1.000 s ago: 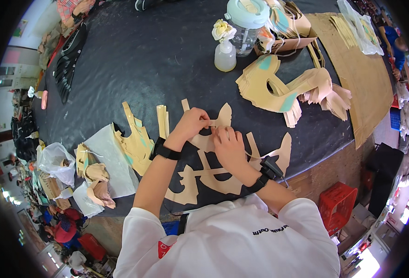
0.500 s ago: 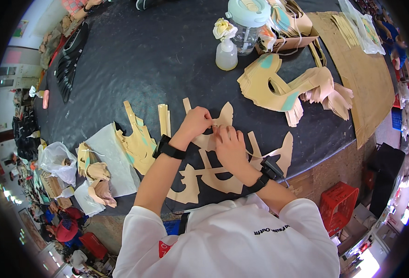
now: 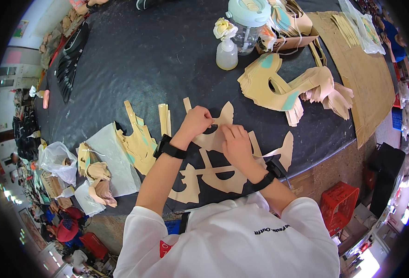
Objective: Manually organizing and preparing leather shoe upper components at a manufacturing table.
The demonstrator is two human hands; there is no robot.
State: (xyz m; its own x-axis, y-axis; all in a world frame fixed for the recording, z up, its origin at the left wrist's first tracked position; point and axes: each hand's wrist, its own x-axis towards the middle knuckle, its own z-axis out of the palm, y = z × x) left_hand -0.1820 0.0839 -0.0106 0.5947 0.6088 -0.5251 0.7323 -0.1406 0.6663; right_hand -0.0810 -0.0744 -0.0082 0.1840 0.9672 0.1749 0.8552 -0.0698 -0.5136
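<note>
A tan cut piece (image 3: 226, 114), shaped like a shoe upper with a curved cut-out, lies flat on the black-covered table (image 3: 158, 69) in front of me. My left hand (image 3: 198, 121) is closed, thumb and fingertips pinched at the edge of this piece beside the cut-out. Whatever lies under those fingertips is hidden. My right hand (image 3: 238, 146) rests palm down over the piece's right part, fingers stretched out and lying on it. Nearer me are another flat tan piece (image 3: 223, 181) and a smaller one (image 3: 189, 187); a thin pale strip (image 3: 271, 153) runs right of my right wrist.
Stacked tan pieces with green patches (image 3: 137, 143) lie left, beside a plastic sheet (image 3: 114, 157). A larger stack (image 3: 264, 83) is to the right. A pump bottle (image 3: 226, 55), lidded jug (image 3: 247, 28) and filled box (image 3: 292, 42) stand behind. Cardboard (image 3: 362, 69) covers the right end.
My right hand has drawn back slightly to the right, away from my left fingertips, and its fingers now lie flatter. The left hand has hardly moved.
</note>
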